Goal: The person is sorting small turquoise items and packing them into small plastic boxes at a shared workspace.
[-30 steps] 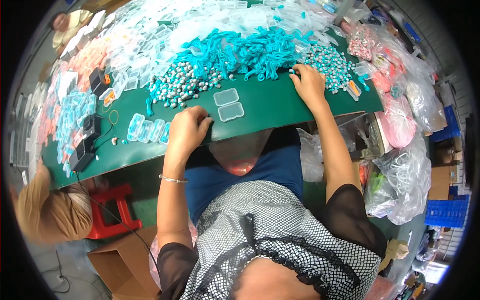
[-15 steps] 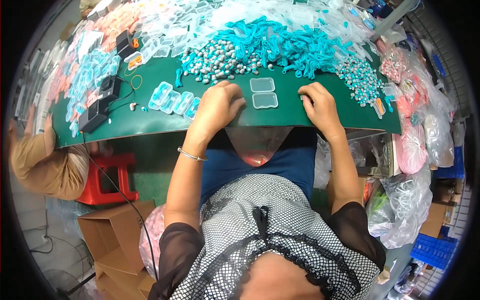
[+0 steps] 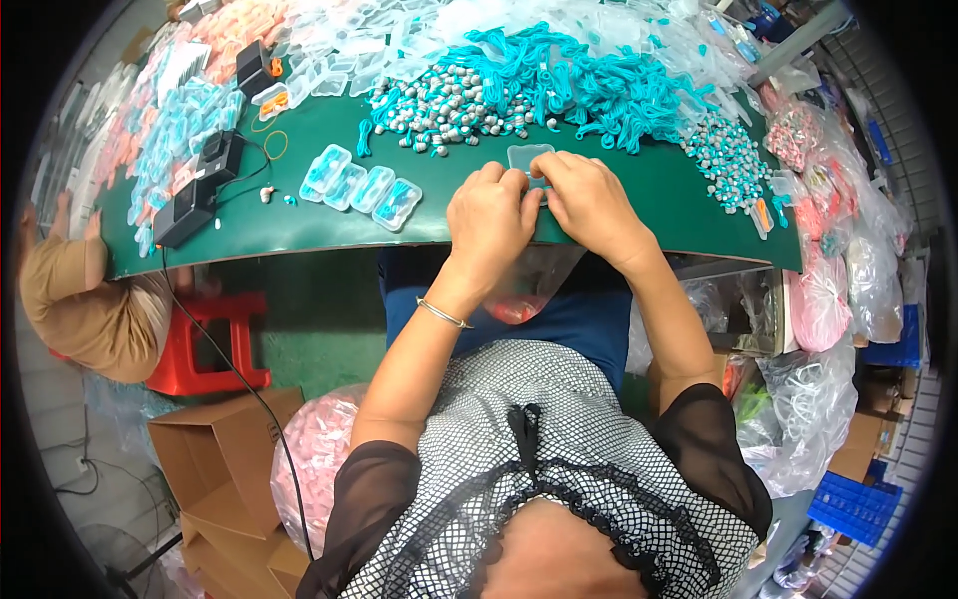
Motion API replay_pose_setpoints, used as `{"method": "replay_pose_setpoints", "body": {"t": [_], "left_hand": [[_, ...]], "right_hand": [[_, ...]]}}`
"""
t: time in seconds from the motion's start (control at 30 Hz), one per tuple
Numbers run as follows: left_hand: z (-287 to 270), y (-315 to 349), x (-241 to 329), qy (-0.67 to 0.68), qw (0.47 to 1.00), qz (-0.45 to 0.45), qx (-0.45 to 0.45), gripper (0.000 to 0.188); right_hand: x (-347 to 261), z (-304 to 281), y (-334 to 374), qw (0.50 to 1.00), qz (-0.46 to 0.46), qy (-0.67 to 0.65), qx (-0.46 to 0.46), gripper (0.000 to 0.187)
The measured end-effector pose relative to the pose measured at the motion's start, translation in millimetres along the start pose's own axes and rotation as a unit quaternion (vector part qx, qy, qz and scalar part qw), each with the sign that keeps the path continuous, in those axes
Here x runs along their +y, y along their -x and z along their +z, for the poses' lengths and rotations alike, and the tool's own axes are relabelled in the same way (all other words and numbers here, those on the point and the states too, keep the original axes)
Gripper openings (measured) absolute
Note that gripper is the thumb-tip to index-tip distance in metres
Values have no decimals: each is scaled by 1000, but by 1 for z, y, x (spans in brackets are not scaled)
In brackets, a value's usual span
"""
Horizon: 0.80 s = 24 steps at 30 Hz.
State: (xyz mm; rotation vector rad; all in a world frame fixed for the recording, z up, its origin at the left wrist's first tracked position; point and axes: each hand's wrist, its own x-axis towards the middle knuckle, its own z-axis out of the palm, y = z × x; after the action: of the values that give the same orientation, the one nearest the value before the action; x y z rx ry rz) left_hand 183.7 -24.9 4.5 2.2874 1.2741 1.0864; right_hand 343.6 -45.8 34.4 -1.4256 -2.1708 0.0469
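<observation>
A small clear plastic case (image 3: 523, 154) lies open on the green table in front of me. My left hand (image 3: 489, 215) and my right hand (image 3: 597, 208) meet over its near half and hide most of it. Both sets of fingers are curled and closed, thumbs inward; whatever they pinch is hidden. Left of my left hand several filled cases (image 3: 396, 205) with teal contents stand in a row. Beyond the hands lie a heap of grey-and-teal small plugs (image 3: 449, 105) and a tangle of teal cord bundles (image 3: 619, 95).
Small teal-and-white pieces (image 3: 726, 160) are piled at the right, near bulging plastic bags (image 3: 823, 299). Black boxes (image 3: 185, 220) with a cable stand at the left. Clear empty cases (image 3: 329, 75) fill the back. Another person's arm (image 3: 65, 290) and a red stool (image 3: 215, 339) are at the left.
My right hand has moved left and my left hand has moved right, so they now come together over the open case. The view has shifted slightly.
</observation>
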Motion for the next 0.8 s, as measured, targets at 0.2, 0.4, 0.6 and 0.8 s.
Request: {"method": "replay_pose_setpoints", "body": {"t": [0.2, 0.4, 0.6, 0.8], "left_hand": [[-12, 7, -7, 11, 1000, 26, 3, 30], [-18, 1, -10, -13, 997, 50, -65, 41], [-19, 4, -20, 30, 996, 63, -56, 41], [-21, 7, -24, 78, 994, 50, -53, 40]], "right_hand": [[8, -4, -13, 994, 66, -86, 25, 11], [43, 25, -47, 972, 114, 164, 126, 13], [48, 41, -56, 958, 178, 207, 84, 14], [39, 18, -33, 962, 235, -26, 138, 11]]}}
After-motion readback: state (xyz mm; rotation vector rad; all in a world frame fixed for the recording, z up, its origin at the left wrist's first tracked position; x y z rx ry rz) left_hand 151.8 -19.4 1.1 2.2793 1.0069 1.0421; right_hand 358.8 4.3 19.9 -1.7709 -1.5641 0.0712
